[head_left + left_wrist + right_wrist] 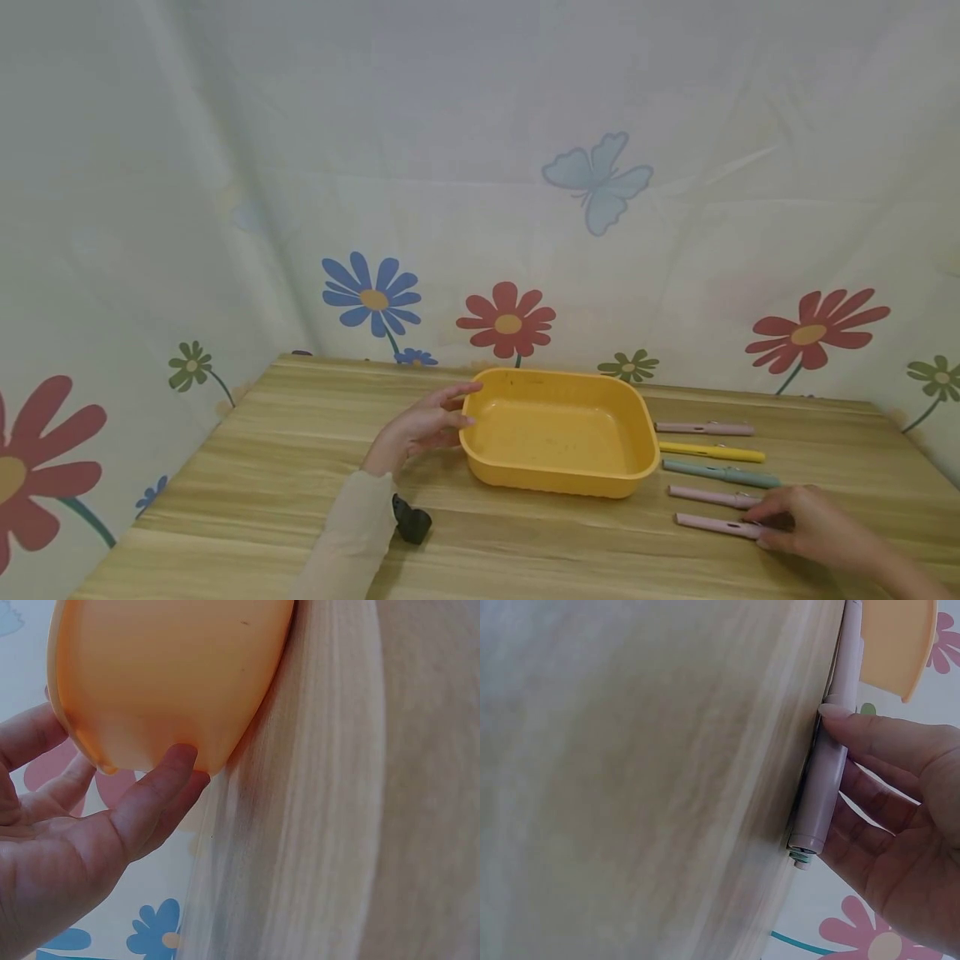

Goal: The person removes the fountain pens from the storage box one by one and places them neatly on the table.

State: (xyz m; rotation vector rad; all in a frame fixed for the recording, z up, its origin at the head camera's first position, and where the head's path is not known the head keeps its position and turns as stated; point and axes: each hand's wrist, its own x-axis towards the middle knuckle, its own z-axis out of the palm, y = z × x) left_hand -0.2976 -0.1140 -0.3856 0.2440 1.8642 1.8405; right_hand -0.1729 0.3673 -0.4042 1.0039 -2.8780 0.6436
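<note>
A yellow plastic basin [558, 479] sits on the wooden table. My left hand [431, 421] holds its left end; in the left wrist view, fingertips [180, 757] press the outer wall while other digits reach over the rim. On the right, my right hand [810, 525] pinches the nearest pink pen [716, 526] near its right end. Close up, the thumb lies along that pen's barrel [821, 787], with the other fingers on its far side. Just beyond it lie another pink pen [708, 497], a green pen [720, 474], a yellow pen [712, 452] and the farthest pink pen [705, 428].
A small black object [412, 522] lies beside my left sleeve [345, 533], in front of the basin. Behind the table [247, 467] hangs a pale curtain [450, 167] printed with flowers and a butterfly. The pens form a column right of the basin.
</note>
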